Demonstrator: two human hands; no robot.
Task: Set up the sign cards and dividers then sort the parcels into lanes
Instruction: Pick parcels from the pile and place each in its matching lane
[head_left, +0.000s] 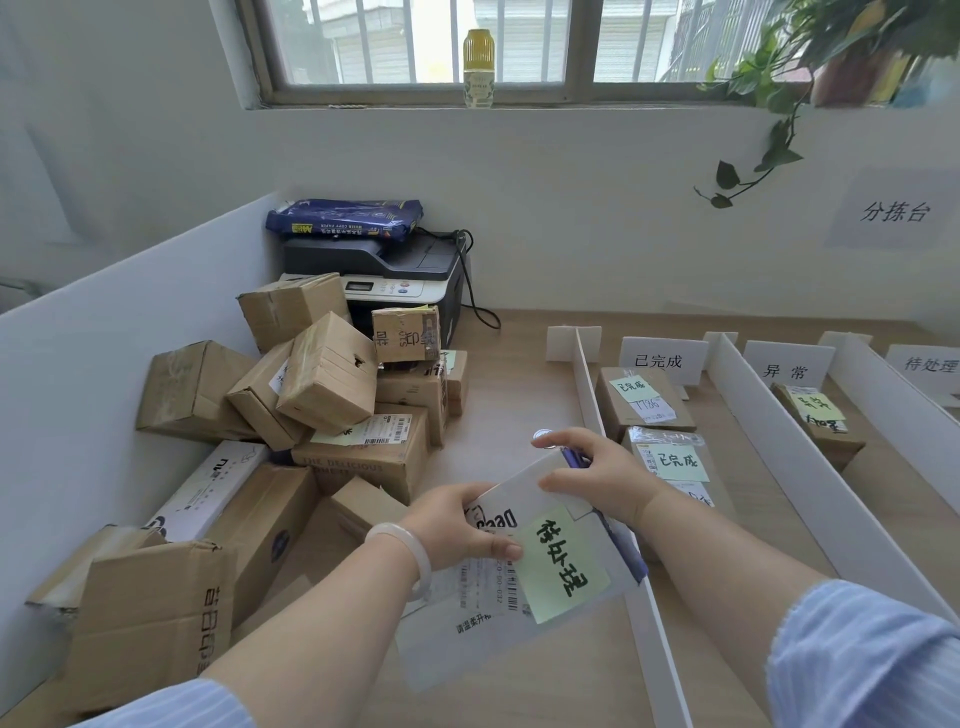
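Both hands hold a white parcel (524, 499) with a green handwritten sticky note (563, 564), above the table at centre. My left hand (460, 527) grips its left edge, thumb near the note. My right hand (589, 475) pinches its far right corner. White dividers (589, 395) (779, 447) (893, 410) form lanes on the right. Sign cards stand at the lanes' far ends: one (662, 359), a second (787, 370), a third (930, 366). Two parcels with green notes (641, 402) (672, 460) lie in the first lane, one (818, 421) in the second.
A heap of brown cardboard parcels (322, 395) fills the left side against a white side panel (78, 364). A printer (400, 275) with a paper ream on top stands at the back. A bottle (478, 67) is on the windowsill. A plant (810, 57) hangs top right.
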